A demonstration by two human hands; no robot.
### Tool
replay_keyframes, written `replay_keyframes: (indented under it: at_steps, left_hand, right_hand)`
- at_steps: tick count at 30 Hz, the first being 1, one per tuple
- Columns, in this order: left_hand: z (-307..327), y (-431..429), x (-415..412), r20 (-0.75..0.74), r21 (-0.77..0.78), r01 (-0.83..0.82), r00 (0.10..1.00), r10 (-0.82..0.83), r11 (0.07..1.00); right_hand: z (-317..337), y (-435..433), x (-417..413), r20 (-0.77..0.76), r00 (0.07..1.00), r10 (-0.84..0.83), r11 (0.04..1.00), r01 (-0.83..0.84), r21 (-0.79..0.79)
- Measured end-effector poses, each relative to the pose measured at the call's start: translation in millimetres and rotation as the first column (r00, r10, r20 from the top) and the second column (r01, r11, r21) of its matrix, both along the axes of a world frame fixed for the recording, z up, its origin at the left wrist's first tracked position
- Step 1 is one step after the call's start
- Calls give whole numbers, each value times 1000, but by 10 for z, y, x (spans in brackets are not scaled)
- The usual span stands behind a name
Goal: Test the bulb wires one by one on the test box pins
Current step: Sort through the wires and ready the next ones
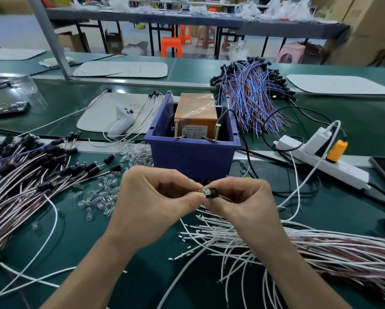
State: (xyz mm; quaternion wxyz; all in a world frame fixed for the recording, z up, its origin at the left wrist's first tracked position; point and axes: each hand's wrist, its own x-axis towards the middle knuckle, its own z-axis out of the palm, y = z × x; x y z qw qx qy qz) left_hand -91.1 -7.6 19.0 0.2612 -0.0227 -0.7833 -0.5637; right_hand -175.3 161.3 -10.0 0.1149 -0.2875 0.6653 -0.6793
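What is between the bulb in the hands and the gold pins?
Nothing visible blocks it. The bulb, held between the left hand and right hand, sits low before the blue bin's front wall; the pins stick up above its rim.

One bulb wire [210, 193] — clear bulb, black socket, held before blue bin [193, 157], orange test box [197, 112] inside, two upright pins [176, 129]

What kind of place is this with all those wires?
Probably a small lamp-assembly workshop: big heaps of wired bulb holders, an orange test box in a blue bin, and long green workbenches.
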Motion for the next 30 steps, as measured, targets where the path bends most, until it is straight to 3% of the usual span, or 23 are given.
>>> replay_keyframes:
  at_steps: [14,24,30]
  left_hand:
    - [-55,-14,-14,-16,-42,-50,999,49,998]
    - [-88,0,-24,20,-142,-102,994,106,985]
    - [-154,52,-78,11,-25,-132,991,132,991]
  right_hand:
    - [-24,13,-33,74,997,-10,999,13,-43]
    - [-8,22,-20,-126,989,-82,994,91,67]
    - [-12,32,-25,-135,987,-92,988,107,107]
